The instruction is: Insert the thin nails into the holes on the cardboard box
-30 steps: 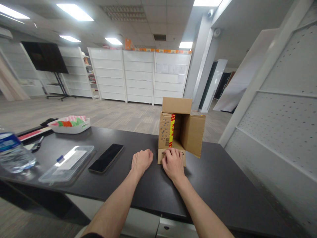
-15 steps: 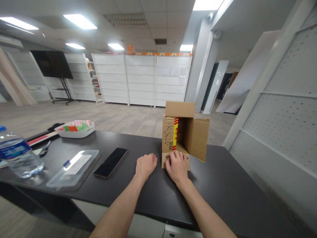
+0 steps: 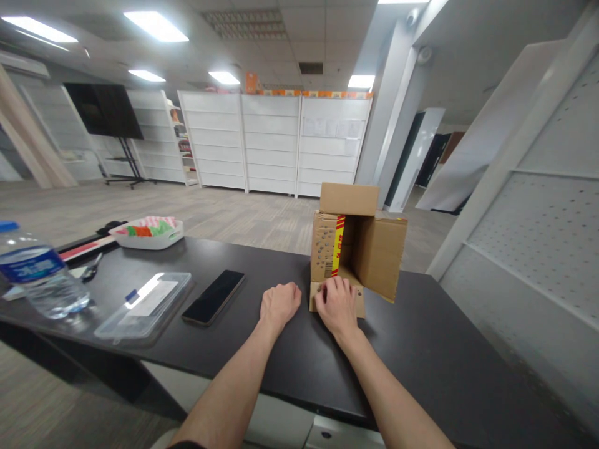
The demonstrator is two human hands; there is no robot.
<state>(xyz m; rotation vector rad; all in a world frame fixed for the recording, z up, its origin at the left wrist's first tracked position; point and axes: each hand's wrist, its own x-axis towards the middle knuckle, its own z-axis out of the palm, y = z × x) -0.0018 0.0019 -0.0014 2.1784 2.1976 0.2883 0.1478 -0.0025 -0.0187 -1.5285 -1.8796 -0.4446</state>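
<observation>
The view swung left, revealing the blue bottle cap (image 3: 8,226).

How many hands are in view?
2: the left hand, curled, left of the cardboard box; the right hand, at the box's lower flap. Neither is fully hidden.

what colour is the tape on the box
The tape is yellow and red, clearest in head view.

Single head-worn view. Looked from behind near edge of table (image 3: 421,349), above it, forward and down. Left hand (image 3: 281,302) and right hand (image 3: 337,305) showed close, below centre; box (image 3: 324,240) near too, right of centre. Field was wide: shelves (image 3: 270,143) sat well back, ceiling (image 3: 327,31) filled top, floor (image 3: 243,218) showed between.
</observation>
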